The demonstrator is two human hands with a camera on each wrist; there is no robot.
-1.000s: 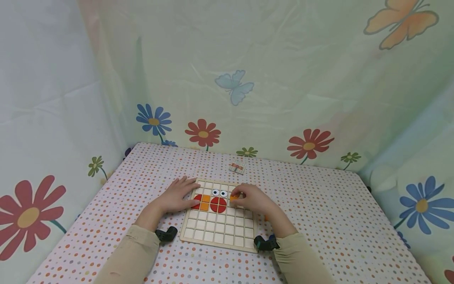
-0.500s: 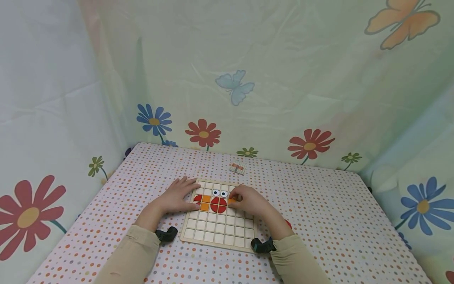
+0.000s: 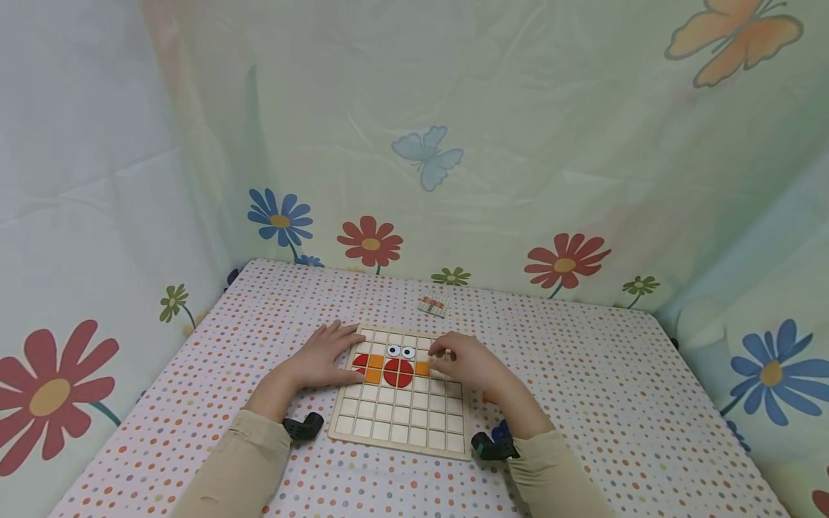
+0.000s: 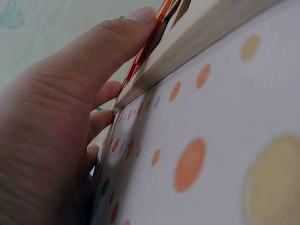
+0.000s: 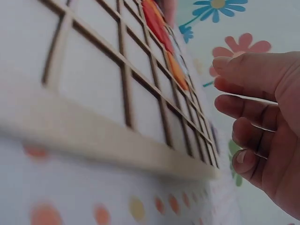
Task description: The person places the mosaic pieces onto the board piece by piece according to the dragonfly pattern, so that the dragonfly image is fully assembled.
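A wooden grid board point(image 3: 400, 447) lies on the table. My left hand point(image 3: 319, 357) rests on its left edge, the thumb over red quarter-round tiles point(image 3: 360, 362); in the left wrist view the thumb point(image 4: 108, 42) touches the red tile's edge. Orange square tiles point(image 3: 373, 375) sit beside them. Further right are a red disc of quarter tiles point(image 3: 398, 373), two eye tiles point(image 3: 401, 352) above it and one orange tile point(image 3: 422, 368) in a cell. My right hand point(image 3: 471, 363) hovers just right of that tile, its loosely bent fingers point(image 5: 248, 110) holding nothing.
A small patterned card point(image 3: 432, 305) lies behind the board. Next to the right forearm are an orange piece point(image 3: 490, 397) and a dark blue piece point(image 3: 501, 431), partly hidden. Dotted cloth point(image 3: 615, 403) covers the table; flowered fabric point(image 3: 486, 216) hangs around it.
My right hand has let go of the orange tile, which now lies in a cell right of the red disc. That hand has drawn back slightly right. The left hand stays put.
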